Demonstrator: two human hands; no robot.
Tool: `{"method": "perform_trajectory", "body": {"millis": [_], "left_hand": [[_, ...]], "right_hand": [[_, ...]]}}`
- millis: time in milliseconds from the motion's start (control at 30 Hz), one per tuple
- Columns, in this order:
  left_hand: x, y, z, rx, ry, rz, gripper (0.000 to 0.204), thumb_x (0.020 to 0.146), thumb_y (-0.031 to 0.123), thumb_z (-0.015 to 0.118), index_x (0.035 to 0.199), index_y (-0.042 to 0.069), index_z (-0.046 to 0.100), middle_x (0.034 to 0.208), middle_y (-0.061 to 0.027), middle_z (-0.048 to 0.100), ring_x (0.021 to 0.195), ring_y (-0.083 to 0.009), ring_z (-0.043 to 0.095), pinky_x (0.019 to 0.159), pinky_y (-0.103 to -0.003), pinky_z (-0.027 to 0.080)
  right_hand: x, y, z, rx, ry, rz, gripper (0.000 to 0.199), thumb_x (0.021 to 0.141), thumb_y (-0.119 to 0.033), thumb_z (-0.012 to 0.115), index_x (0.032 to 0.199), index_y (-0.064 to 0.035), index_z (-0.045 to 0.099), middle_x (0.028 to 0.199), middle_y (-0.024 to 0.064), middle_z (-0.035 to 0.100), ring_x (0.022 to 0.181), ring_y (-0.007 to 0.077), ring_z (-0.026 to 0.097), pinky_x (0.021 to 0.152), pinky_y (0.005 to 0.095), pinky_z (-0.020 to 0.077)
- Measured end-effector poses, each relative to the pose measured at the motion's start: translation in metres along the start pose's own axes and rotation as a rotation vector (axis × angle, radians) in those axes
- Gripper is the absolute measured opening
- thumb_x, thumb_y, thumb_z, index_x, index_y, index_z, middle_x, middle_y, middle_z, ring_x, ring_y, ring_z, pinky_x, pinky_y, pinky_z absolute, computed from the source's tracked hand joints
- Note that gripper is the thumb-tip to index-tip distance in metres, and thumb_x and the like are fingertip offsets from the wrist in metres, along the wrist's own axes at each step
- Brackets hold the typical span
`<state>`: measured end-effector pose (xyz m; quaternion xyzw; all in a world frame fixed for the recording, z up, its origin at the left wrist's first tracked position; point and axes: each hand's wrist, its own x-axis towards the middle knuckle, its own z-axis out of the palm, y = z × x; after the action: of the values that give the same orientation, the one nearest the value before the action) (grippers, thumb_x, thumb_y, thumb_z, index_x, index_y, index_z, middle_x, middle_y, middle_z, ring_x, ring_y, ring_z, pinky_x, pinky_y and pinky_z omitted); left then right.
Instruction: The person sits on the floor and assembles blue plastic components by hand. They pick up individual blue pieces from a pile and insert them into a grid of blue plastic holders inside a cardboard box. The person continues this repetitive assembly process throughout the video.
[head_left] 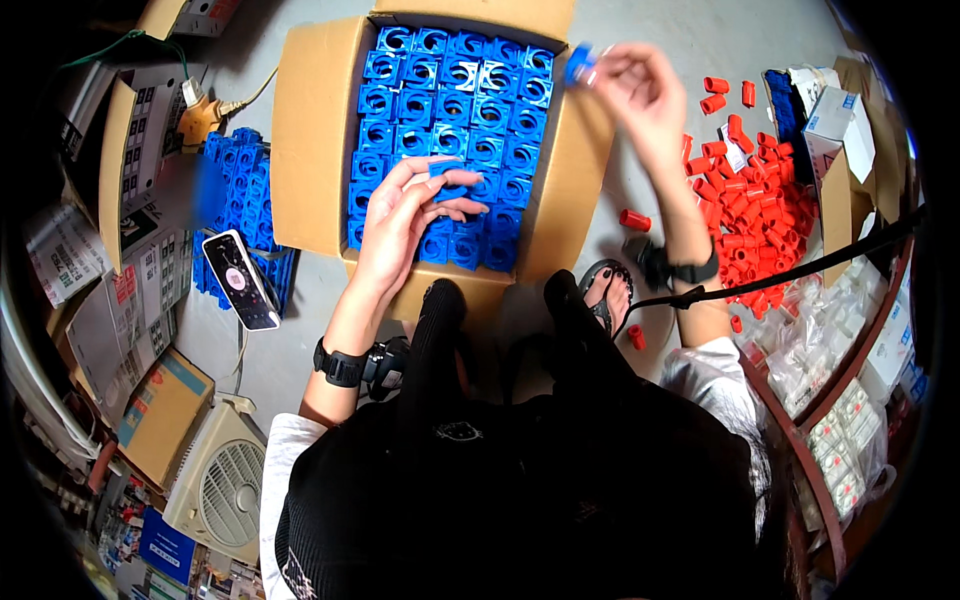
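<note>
My left hand (pixel 408 210) reaches over the near part of an open cardboard box (pixel 310 140). Its fingers are closed on a blue plastic piece (pixel 455 183) with a round opening. Beneath it, rows of similar square blue pieces with round holes (pixel 455 107) fill the box. Off the box's far right corner, my right hand (pixel 640 85) is raised, its thumb and fingers pinching a small blue piece (pixel 579 65). Motion blurs that piece, so its exact shape cannot be made out.
Red plastic tube fittings (pixel 755 210) lie heaped on the floor at the right. Left of the box are a stack of blue pieces (pixel 240 185), a phone (pixel 241 280), a power plug adapter (pixel 200 118) and a box fan (pixel 220 480). A black strap (pixel 790 280) crosses the right side.
</note>
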<state>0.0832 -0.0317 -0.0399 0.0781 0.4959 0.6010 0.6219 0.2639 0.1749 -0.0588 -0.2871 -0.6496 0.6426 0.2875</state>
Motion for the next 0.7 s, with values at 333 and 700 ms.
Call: {"method": "perform_trajectory", "body": {"millis": [333,700], "left_hand": [[-0.002,-0.024,0.015,0.212,0.028,-0.061,0.029,0.101,0.022,0.052,0.117,-0.001,0.060,0.112,-0.0136,0.069,0.110,-0.0202,0.065,0.092,-0.032,0.052],[-0.001,-0.052,0.020,0.304,-0.010,0.037,0.024,0.098,0.010,0.057,0.115,-0.008,0.056,0.105,-0.0176,0.069,0.101,-0.0171,0.067,0.087,-0.026,0.052]], "right_hand": [[-0.074,-0.017,0.047,-0.337,-0.180,-0.034,0.048,0.075,0.005,0.072,0.119,-0.0012,0.053,0.110,0.0125,0.056,0.101,0.0243,0.063,0.086,0.0311,0.0555],[-0.088,-0.028,0.055,-0.501,-0.200,-0.044,0.045,0.073,0.003,0.068,0.116,-0.0027,0.054,0.109,0.0153,0.057,0.101,0.0379,0.060,0.082,0.0424,0.0515]]}}
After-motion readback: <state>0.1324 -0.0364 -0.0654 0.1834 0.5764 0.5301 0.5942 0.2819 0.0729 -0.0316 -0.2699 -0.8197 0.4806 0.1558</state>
